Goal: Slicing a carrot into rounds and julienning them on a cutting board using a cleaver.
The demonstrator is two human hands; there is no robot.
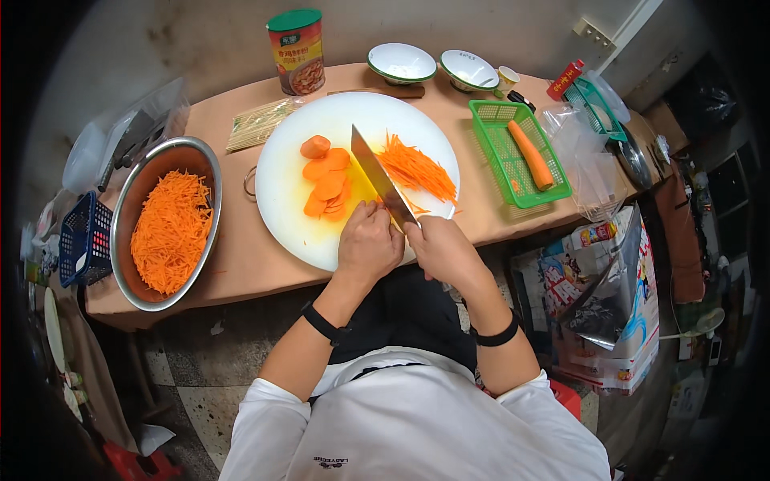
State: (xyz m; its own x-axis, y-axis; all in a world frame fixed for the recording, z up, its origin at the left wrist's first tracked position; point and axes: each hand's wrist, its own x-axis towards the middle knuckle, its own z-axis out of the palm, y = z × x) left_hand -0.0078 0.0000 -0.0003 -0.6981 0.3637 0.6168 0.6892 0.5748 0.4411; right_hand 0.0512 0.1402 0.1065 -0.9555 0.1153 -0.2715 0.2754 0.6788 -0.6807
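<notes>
A wide-bladed kitchen knife (375,170) stands over the round white cutting board (281,188), its blade slanting up and left from my right hand (446,250), which is closed round the handle. Close against the blade's left side, my left hand (370,240) is curled on the board with fingertips tucked in. A little orange shows at those fingertips; the carrot slices under them are mostly hidden. Left of the blade lie overlapping carrot slices (327,187) and a carrot end piece (315,147). Thin carrot shreds (417,167) are heaped to its right.
A metal bowl (210,156) of shredded carrot (172,232) stands at left, beside a blue basket (86,240). At right, a green basket (491,152) holds a whole carrot (531,155). Behind the board are a canister (297,52), wooden skewers (258,124) and two bowls (401,61).
</notes>
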